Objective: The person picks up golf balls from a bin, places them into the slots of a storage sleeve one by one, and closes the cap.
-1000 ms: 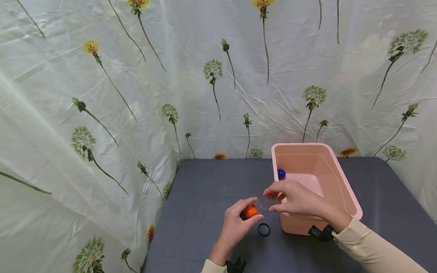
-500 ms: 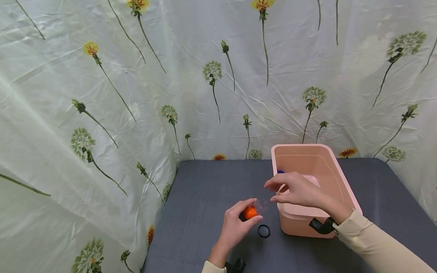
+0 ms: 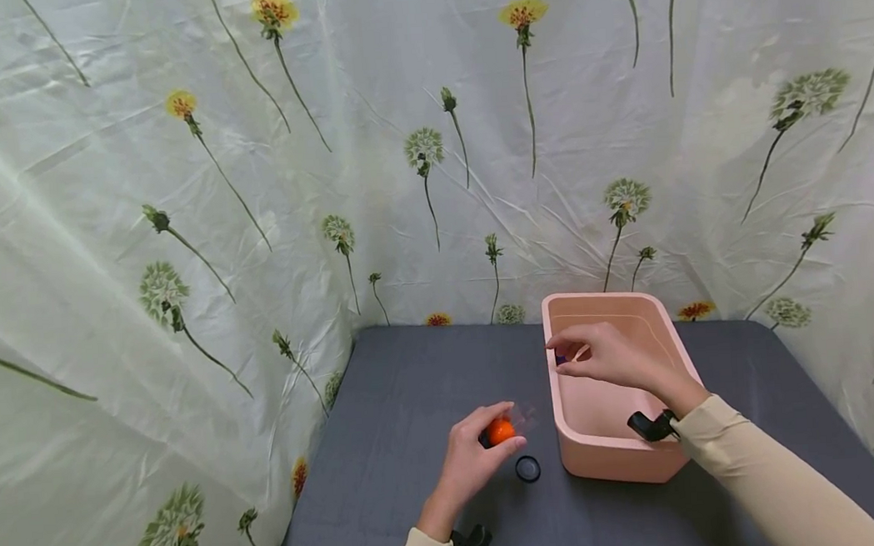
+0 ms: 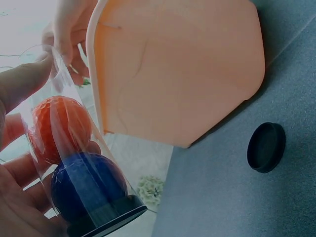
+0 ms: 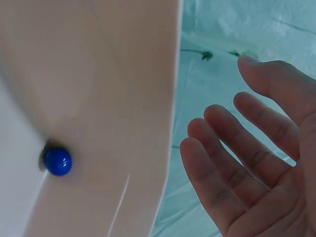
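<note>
My left hand (image 3: 469,455) grips a clear plastic tube (image 4: 66,85), tilted, its uncapped end toward the bin. Inside it sit an orange golf ball (image 4: 59,128) and a blue golf ball (image 4: 89,187), the blue one against a black end cap (image 4: 112,216). Over the left part of the pink bin (image 3: 621,460) hovers my right hand (image 3: 609,361), its fingers loosely bent around nothing. Below it a blue ball (image 5: 58,161) lies in a corner of the bin. A loose black cap (image 3: 527,469) lies on the table between my left hand and the bin.
Dark grey cloth covers the table (image 3: 413,375). Behind and to the left hangs a pale curtain (image 3: 370,160) printed with dandelions. The bin's raised wall stands just right of the loose cap.
My right hand has moved from beside the tube's uncapped end up and away, over the bin's left part. The left hand keeps its grip on the tube nearly in place.
</note>
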A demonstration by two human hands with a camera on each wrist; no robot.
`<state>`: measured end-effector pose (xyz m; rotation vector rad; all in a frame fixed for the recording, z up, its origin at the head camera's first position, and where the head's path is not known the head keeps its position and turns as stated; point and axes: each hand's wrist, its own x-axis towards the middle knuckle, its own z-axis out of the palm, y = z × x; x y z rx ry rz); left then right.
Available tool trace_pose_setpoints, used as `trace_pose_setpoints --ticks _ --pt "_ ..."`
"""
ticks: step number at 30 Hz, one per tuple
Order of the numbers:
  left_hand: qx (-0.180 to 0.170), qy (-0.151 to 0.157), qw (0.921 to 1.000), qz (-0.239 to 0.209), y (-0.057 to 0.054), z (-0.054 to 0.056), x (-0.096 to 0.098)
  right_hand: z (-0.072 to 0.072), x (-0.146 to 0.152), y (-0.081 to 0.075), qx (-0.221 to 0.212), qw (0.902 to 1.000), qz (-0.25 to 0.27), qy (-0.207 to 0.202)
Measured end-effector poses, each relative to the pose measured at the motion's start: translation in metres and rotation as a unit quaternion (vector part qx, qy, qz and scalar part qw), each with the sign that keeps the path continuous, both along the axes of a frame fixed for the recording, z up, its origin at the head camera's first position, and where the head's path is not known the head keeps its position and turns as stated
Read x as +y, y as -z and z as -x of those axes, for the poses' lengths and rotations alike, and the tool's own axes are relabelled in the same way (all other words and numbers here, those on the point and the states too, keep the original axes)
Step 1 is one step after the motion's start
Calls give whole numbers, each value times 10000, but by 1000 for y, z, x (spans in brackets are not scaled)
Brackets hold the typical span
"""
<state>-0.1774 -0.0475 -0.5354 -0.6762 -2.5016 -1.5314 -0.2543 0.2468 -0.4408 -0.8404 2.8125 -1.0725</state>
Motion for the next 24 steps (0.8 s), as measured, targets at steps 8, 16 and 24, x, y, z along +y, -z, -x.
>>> trace_pose_setpoints --ticks 8,16,24 --pt "-69 -24 10000 16 1 2 0 27 13 6 -378 9992 -59 145" --pt "-51 -47 10000 -35 1 4 0 53 19 20 -332 9987 -150 366" --pt "-103 -26 9999 -60 2 8 -3 78 25 48 -310 9986 -152 401"
